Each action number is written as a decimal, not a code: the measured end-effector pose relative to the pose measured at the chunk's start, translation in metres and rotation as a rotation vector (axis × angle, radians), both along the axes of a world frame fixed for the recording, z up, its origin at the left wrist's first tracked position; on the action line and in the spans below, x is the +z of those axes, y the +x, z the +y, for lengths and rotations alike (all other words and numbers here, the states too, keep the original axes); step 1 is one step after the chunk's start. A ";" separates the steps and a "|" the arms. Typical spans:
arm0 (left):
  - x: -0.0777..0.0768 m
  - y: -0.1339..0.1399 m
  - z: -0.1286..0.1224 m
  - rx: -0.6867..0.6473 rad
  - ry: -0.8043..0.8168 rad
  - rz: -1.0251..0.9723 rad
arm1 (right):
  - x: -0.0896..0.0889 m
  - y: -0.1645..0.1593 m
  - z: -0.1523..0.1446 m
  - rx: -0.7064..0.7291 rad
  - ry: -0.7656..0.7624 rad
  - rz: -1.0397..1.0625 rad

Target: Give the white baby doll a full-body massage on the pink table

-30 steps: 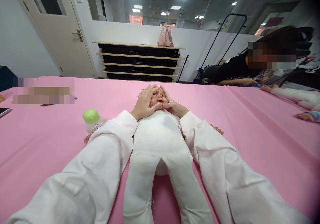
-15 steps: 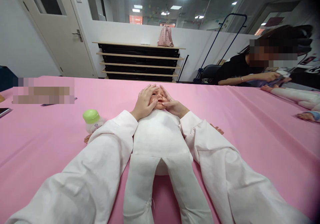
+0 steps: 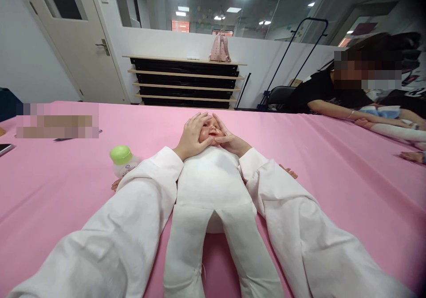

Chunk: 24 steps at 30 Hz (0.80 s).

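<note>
A baby doll [image 3: 216, 178] with a white cloth body lies face up on the pink cover, its legs pointing toward me. My left hand [image 3: 194, 135] rests along one side of the doll's head, fingers stretched over the temple and forehead. On the other side, my right hand [image 3: 233, 140] lies against the cheek, fingers reaching up toward the brow. Both thumbs meet at the chin, just below the mouth. The hands hide the sides of the head. My white sleeves cover most of the doll's arms; its small hands show beyond them.
A white bottle with a green cap [image 3: 121, 158] stands beside my left forearm. A phone [image 3: 5, 149] lies at the far left. To the right, a co-worker [image 3: 333, 89] leans over another doll [image 3: 396, 131]. Shelves [image 3: 186, 78] with a pink backpack [image 3: 220, 48] stand behind.
My thumbs have slid down from beside the doll's mouth to its chin. At the right, the co-worker's forearm has come down toward the other doll.
</note>
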State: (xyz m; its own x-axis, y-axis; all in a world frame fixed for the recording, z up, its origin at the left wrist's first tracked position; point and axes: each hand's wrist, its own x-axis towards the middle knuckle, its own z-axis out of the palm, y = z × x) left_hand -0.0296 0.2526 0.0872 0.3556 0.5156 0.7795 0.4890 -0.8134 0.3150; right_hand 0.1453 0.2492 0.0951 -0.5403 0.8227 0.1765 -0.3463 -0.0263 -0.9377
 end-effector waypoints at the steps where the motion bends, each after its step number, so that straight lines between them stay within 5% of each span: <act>1: 0.000 0.000 0.001 -0.001 -0.003 0.000 | 0.000 0.000 0.000 0.002 0.002 0.001; 24: 0.000 0.000 0.002 0.007 0.003 0.017 | -0.002 -0.001 0.004 -0.025 0.055 -0.032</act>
State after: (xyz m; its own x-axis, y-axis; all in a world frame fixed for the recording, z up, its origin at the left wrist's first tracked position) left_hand -0.0296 0.2545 0.0869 0.3652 0.5162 0.7747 0.4999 -0.8108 0.3046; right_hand 0.1448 0.2531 0.0927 -0.5262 0.8254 0.2046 -0.3158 0.0337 -0.9482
